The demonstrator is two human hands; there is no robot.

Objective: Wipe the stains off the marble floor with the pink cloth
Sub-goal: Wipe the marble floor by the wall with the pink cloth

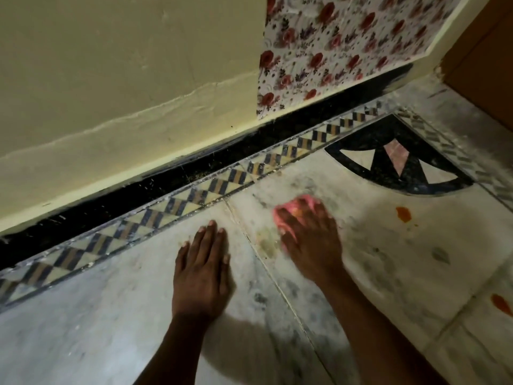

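My right hand (311, 240) presses a crumpled pink cloth (298, 205) onto the white marble floor (374, 245); most of the cloth is hidden under the fingers and the hand is blurred. A faint yellowish smear (268, 240) lies just left of that hand, beside a tile joint. An orange stain (403, 213) sits to the right, and another orange stain (501, 304) is at the right edge. My left hand (202, 270) rests flat on the floor with fingers together, holding nothing.
A patterned inlay border (172, 204) and a black skirting strip (138, 195) run along the cream wall (111, 79). Floral covering (347, 37) is on the wall farther right. A black fan-shaped inlay (399, 159) fills the corner, with a brown wooden surface (485, 65) beyond.
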